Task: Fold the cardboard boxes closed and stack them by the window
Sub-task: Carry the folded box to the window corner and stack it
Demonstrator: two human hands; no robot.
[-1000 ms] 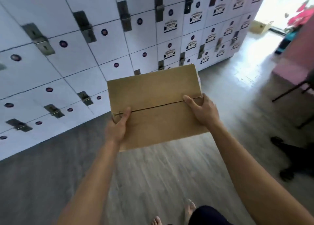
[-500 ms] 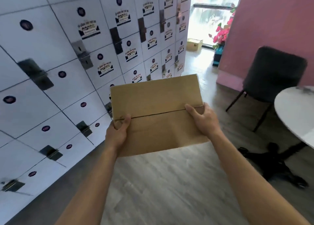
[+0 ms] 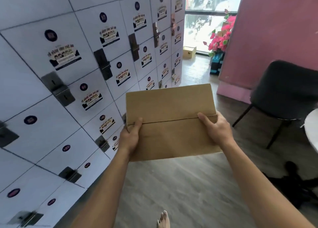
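A closed cardboard box (image 3: 169, 122) is held in the air in front of the body, above the grey floor (image 3: 182, 190). Its 2 top flaps are folded shut and meet in a seam that runs across the top from one side to the other. The left hand (image 3: 130, 136) is clamped on the left end of the box: its thumb lies on top at the seam, and its fingers (image 3: 127, 126) are curled round the left edge. The right hand (image 3: 215, 129) is pressed against the right end, with the thumb laid on top beside the seam and the remaining fingers wrapped down the right side, mostly hidden.

Well beyond the fingers, a second cardboard box (image 3: 189, 51) is seen on the floor at the foot of the window (image 3: 204, 21). To the left of the left hand, a wall of white lockers (image 3: 72, 83) with stickers and dark latches is ranged toward the window. Pink flowers (image 3: 221, 36) are set to the right of the far box, against a pink wall (image 3: 275, 29). To the right of the right hand, a dark chair (image 3: 282, 93) and the edge of a white counter (image 3: 312, 124) are seen. A bare foot (image 3: 163, 220) is visible below the box.
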